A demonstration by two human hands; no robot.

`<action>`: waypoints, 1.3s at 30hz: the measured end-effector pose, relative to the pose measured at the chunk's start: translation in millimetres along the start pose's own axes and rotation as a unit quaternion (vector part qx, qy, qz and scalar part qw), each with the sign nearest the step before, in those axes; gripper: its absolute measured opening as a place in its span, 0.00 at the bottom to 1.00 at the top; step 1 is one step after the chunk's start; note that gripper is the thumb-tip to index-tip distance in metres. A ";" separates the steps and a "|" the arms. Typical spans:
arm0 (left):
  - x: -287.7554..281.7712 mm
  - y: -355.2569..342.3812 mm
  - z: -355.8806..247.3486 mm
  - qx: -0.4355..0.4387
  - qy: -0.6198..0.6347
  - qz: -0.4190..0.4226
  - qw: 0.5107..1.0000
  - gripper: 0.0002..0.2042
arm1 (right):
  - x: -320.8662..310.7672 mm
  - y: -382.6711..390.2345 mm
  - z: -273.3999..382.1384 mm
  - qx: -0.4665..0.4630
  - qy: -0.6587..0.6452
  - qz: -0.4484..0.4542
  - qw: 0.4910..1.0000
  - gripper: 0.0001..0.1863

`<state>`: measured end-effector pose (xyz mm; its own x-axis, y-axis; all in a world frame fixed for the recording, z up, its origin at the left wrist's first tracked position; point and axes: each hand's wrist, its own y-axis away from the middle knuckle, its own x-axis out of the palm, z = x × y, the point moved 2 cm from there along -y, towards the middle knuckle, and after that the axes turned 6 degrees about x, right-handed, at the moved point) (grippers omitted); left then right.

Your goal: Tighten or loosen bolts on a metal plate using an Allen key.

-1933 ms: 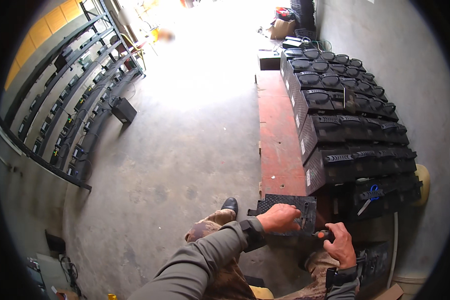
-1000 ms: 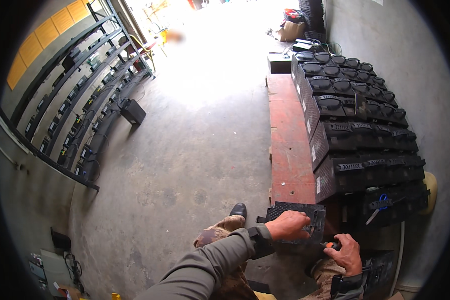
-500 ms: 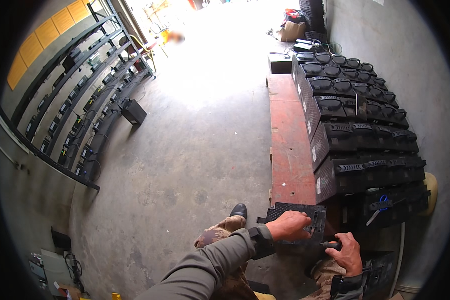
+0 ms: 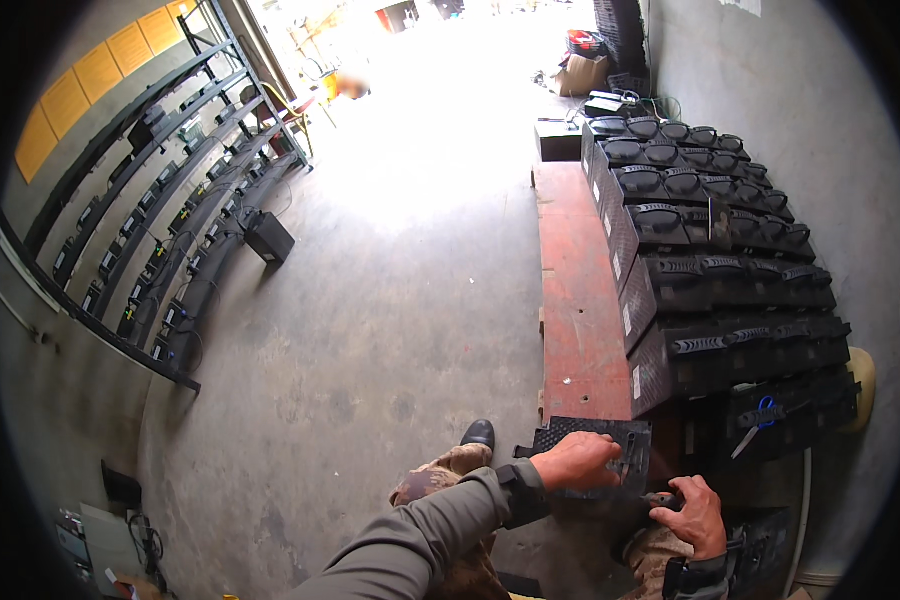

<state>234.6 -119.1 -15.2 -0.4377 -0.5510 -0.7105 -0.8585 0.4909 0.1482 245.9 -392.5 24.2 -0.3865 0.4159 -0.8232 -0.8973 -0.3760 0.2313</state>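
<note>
Black textured plastic panel (image 4: pixel 638 440) lies beneath my left hand (image 4: pixel 580 462), whose grip I can't tell; my right hand (image 4: pixel 697 520) clasps a dark narrow tool (image 4: pixel 660 499), which a loose hold could drop.

Open run over concrete floor (image 4: pixel 370 340), left of red platform (image 4: pixel 582 290); platform's bare strip passable from above. Right side blocked by rows of black cases (image 4: pixel 725 270), scissors (image 4: pixel 759 423) on nearest. Gap between left hand (image 4: pixel 576 462) and right hand (image 4: pixel 694 516) is tight: dark tool (image 4: pixel 659 500) juts in.
</note>
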 end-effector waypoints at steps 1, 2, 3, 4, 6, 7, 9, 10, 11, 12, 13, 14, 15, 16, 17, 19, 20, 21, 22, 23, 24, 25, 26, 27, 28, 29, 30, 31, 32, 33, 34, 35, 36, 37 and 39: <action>0.0 0.1 0.0 0.000 -0.001 0.000 1.000 0.24 | -1.0 -1.8 0.5 0.060 0.000 0.036 0.998 0.22; 0.1 0.4 0.1 0.003 0.000 -0.002 1.000 0.24 | -0.4 -2.7 -0.8 0.120 -0.001 0.072 0.990 0.23; -0.3 0.4 -0.2 0.008 0.002 -0.005 1.000 0.24 | 2.2 -3.4 -6.8 0.120 0.000 0.072 0.990 0.23; -0.8 -0.2 -0.7 0.009 0.003 -0.006 1.000 0.24 | 6.9 -4.4 -16.3 0.104 -0.005 0.072 0.992 0.24; -1.8 -1.2 -1.5 0.012 0.000 -0.006 1.000 0.24 | 9.8 -4.5 -22.1 0.089 -0.010 0.072 0.993 0.25; -2.9 -1.3 -1.8 0.012 0.000 -0.005 1.000 0.24 | 8.1 -3.8 -18.5 0.059 -0.004 0.040 0.997 0.25; -5.7 -0.5 -2.5 0.011 -0.001 -0.010 1.000 0.24 | 4.0 -2.5 -10.7 0.029 0.002 0.008 1.000 0.26; -5.6 -0.2 -1.2 0.010 0.000 -0.010 1.000 0.24 | 0.8 -3.0 -5.4 0.022 -0.005 0.017 1.000 0.25; -5.8 -0.1 0.6 0.013 0.003 -0.015 1.000 0.24 | -1.1 -4.2 -2.0 0.015 -0.013 0.026 0.999 0.24; -5.4 0.1 1.4 0.015 0.007 -0.021 1.000 0.24 | -1.8 -4.8 -1.0 0.016 -0.012 0.027 0.999 0.24; -6.0 -0.1 1.6 0.015 0.007 -0.021 1.000 0.24 | -2.1 -5.4 -0.8 0.035 -0.001 0.035 0.999 0.23; -7.6 -0.5 1.7 0.015 0.000 -0.021 1.000 0.23 | -2.2 -5.8 -0.9 0.053 0.011 0.042 0.998 0.22; -8.0 -0.1 1.1 0.015 -0.007 -0.021 1.000 0.23 | -1.4 -5.5 -2.4 0.053 0.011 0.042 0.998 0.22; -8.9 0.7 -0.2 0.015 -0.007 -0.022 1.000 0.23 | 0.7 -6.4 -6.6 0.079 0.007 0.054 0.995 0.21; -10.4 1.7 -2.2 0.013 -0.008 -0.021 1.000 0.23 | 3.0 -7.0 -10.7 0.105 0.002 0.066 0.992 0.20; -7.3 1.8 0.4 0.011 -0.003 -0.019 1.000 0.23 | 10.6 -7.3 -19.0 0.062 0.005 0.047 0.997 0.20; -5.6 1.8 1.9 0.013 -0.004 -0.022 1.000 0.23 | 13.4 -6.8 -20.5 0.018 0.006 0.026 0.999 0.20; -3.9 2.8 -1.0 0.017 -0.005 -0.025 1.000 0.23 | 13.6 -4.3 -21.1 0.021 0.006 0.027 0.999 0.20; -3.0 3.5 -2.5 0.017 -0.008 -0.029 0.999 0.23 | 12.2 -2.3 -20.5 0.004 0.001 0.014 1.000 0.20; -3.0 3.2 -2.8 0.019 -0.010 -0.032 0.999 0.23 | 10.6 -0.4 -19.4 -0.011 -0.003 0.000 1.000 0.20; -0.6 0.3 -0.2 0.020 -0.015 -0.021 0.999 0.23 | 9.2 1.2 -18.2 -0.011 0.005 0.003 1.000 0.20; 1.0 -2.9 -0.1 0.019 -0.019 -0.014 1.000 0.23 | 7.3 2.8 -18.5 -0.012 0.000 0.006 1.000 0.22; 1.4 -4.2 1.6 0.026 -0.020 -0.020 0.999 0.22 | 4.8 3.5 -16.1 -0.005 0.009 0.008 1.000 0.22; 0.9 -2.2 3.2 0.030 -0.019 -0.027 0.999 0.22 | 2.6 2.3 -10.6 0.001 0.017 0.013 1.000 0.23; 1.4 -1.5 5.7 0.037 -0.021 -0.041 0.998 0.22 | 1.5 -0.6 -8.5 0.043 0.000 0.037 0.998 0.22; 1.9 -0.2 8.2 0.045 -0.020 -0.055 0.997 0.22 | 2.1 -3.7 -8.2 0.085 -0.017 0.060 0.994 0.21; 1.0 2.6 13.5 0.034 -0.024 -0.055 0.998 0.22 | 5.8 -9.5 -6.7 0.066 -0.027 0.059 0.996 0.19; 1.6 2.5 16.0 0.030 -0.026 -0.053 0.998 0.22 | 7.7 -10.6 -8.9 0.052 -0.033 0.055 0.997 0.17; 1.2 0.4 13.7 0.033 -0.018 -0.052 0.998 0.22 | 6.9 -7.2 -14.2 0.026 -0.023 0.033 0.999 0.16; -1.7 -1.1 13.2 0.029 -0.017 -0.052 0.998 0.22 | 7.6 -7.3 -18.8 -0.008 -0.016 0.013 1.000 0.15; -5.6 0.5 13.1 0.026 -0.019 -0.054 0.998 0.22 | 7.7 -9.4 -16.6 -0.021 -0.015 0.003 1.000 0.16; -6.1 0.6 13.5 0.025 -0.020 -0.054 0.998 0.22 | 7.2 -9.8 -14.9 -0.032 -0.013 -0.007 0.999 0.16; -6.3 0.1 15.4 0.038 -0.016 -0.064 0.997 0.22 | 4.0 -10.0 -13.9 -0.034 -0.021 0.001 0.999 0.17; -7.0 -1.1 14.5 0.050 -0.014 -0.075 0.996 0.21 | 1.4 -8.9 -13.7 -0.037 -0.030 0.007 0.999 0.18; -8.2 -1.0 9.9 0.034 -0.012 -0.072 0.997 0.22 | 0.9 -5.8 -15.7 -0.023 -0.027 0.003 0.999 0.20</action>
<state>241.7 -108.4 -16.3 -0.3050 -0.6029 -0.7372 -0.8914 0.4533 -0.0019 254.0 -403.0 14.0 -0.4040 0.4575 -0.7922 -0.8845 -0.4163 0.2107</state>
